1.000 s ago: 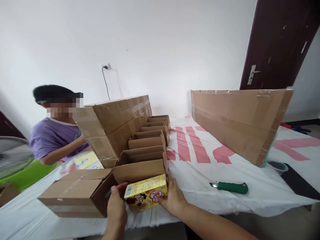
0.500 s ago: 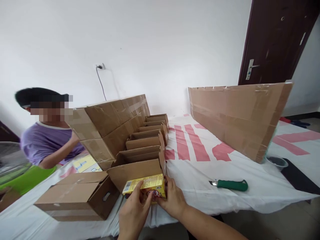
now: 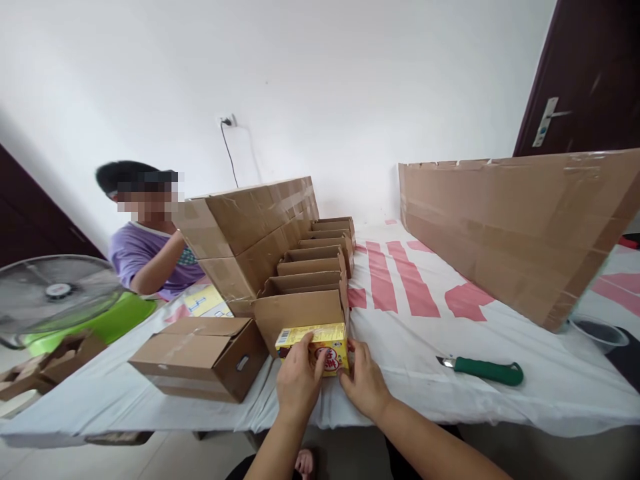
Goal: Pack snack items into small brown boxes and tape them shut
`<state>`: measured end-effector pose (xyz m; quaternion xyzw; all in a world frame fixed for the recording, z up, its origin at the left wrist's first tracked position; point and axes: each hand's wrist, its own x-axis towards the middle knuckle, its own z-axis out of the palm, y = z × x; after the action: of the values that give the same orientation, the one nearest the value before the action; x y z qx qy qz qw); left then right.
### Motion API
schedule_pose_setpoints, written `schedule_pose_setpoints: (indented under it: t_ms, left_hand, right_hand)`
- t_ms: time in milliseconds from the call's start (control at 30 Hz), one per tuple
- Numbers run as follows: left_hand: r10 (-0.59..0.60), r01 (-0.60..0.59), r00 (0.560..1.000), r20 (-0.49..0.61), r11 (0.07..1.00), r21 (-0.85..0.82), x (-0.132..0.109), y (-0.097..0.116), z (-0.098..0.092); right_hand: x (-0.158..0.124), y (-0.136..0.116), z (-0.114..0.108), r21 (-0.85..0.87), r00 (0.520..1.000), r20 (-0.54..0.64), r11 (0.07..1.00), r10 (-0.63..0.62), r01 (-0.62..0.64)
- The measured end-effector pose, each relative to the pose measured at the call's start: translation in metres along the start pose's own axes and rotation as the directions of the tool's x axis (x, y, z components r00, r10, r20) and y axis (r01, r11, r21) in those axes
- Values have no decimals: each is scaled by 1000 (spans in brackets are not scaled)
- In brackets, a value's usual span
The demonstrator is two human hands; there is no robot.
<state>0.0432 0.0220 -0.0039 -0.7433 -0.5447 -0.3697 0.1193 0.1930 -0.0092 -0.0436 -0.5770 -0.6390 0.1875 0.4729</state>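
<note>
A small yellow printed carton (image 3: 331, 331) with a red and white logo sits on the cloth near the table's front edge. My left hand (image 3: 299, 379) grips it from the front left, its fingers over the top and front face. Around the carton's right end, my right hand (image 3: 368, 383) is closed. Directly behind the carton stands the nearest of several open-topped cardboard bins (image 3: 303, 313) in a row. To the left lies a closed brown cardboard box (image 3: 187, 347) with a hand slot.
A green utility knife (image 3: 487, 371) lies at right, blade exposed. Tall cardboard panels (image 3: 500, 227) stand behind it, near a clear plastic bowl (image 3: 597, 331). Stacked cardboard (image 3: 260, 233) rises behind the bins. Another person (image 3: 150, 257) is at left, near a fan (image 3: 60, 293).
The view has shifted left and tilted down, showing more of the fan and floor. The yellow carton now sits more level, lower against the nearest bin, with both hands still on it.
</note>
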Motion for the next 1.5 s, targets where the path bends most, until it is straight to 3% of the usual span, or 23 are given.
schedule_pose_setpoints:
  t_ms: [233, 367, 467, 700, 833, 967, 1067, 1233, 1500]
  left_hand:
    - [43, -43, 997, -59, 999, -6, 0, 0, 9]
    - [40, -42, 999, -31, 997, -59, -4, 3, 5]
    - [20, -20, 1000, 3, 997, -70, -8, 8, 0]
    - [-21, 21, 1000, -3, 998, -66, -14, 5, -7]
    - [-211, 212, 977, 19, 971, -107, -4, -5, -22]
    - [-358, 384, 920, 159, 905, -184, -1, -5, -35]
    - [-344, 402, 901, 265, 892, -208, -5, 3, -33]
    - [-390, 446, 838, 380, 893, -67, -4, 13, -24]
    - [-338, 393, 875, 347, 914, -98, -2, 5, -12]
  right_hand:
    - [-1, 3, 0, 44, 992, -88, 994, -91, 95]
    - [-2, 2, -4, 53, 968, -147, 976, -203, 212]
    - [-3, 0, -6, 60, 964, -157, 972, -217, 228]
    - [-2, -2, -6, 67, 974, -63, 972, -219, 223]
    - [-1, -4, -8, 82, 981, -39, 978, -192, 194]
    - [-2, -7, -11, 115, 982, 27, 977, -185, 181]
    - [-3, -9, -13, 129, 970, 104, 970, -220, 206]
    - [-4, -8, -11, 103, 963, 187, 978, -196, 179]
    - [-3, -6, -6, 4, 961, 232, 988, -151, 155]
